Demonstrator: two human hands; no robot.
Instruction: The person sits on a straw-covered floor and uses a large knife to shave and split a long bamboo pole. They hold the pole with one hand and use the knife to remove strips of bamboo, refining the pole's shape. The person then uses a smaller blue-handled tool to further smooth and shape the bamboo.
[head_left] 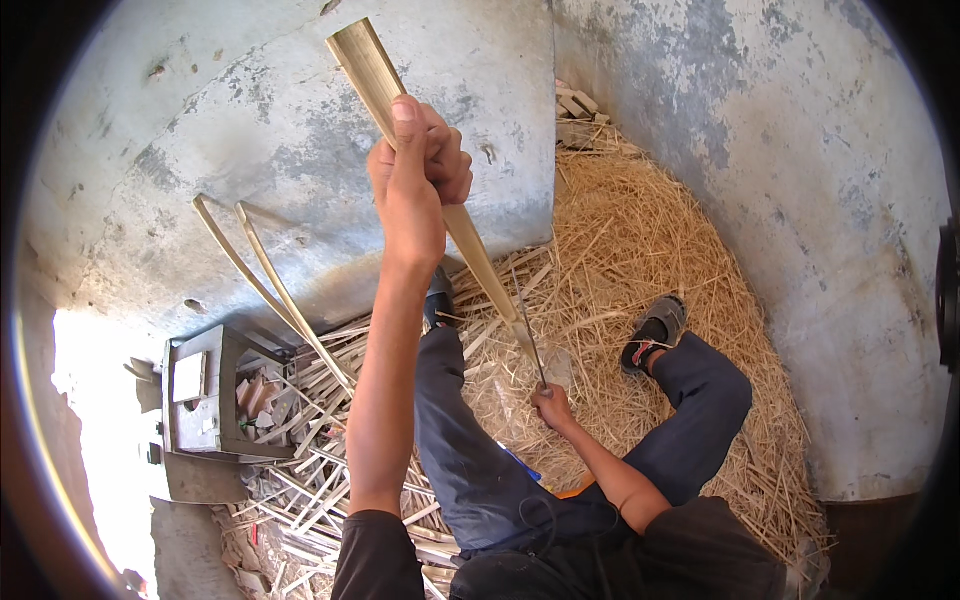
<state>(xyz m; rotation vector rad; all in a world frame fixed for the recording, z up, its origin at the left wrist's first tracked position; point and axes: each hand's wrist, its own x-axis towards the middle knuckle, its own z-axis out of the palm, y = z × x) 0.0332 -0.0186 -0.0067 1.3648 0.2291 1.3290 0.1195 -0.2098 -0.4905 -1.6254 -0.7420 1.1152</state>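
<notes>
My left hand (415, 175) is raised and wrapped round the upper part of a long split bamboo strip (484, 268). The strip's broad end sticks out above my thumb, and the rest slants down to the right between my legs. At the lower end, a long thin knife (532, 335) meets or crosses the bamboo; whether its edge is in the wood is too small to tell. My right hand (553, 406) is closed round the knife's handle, which is mostly hidden by the fingers.
Straw-like shavings (640, 210) cover the floor around my shoes. Many cut strips (320, 490) lie at the left, near a grey wooden box-like stand (205, 400) with rubble inside. Two long bent strips (270, 268) lean on the left wall. Worn grey walls (800, 200) rise on both sides.
</notes>
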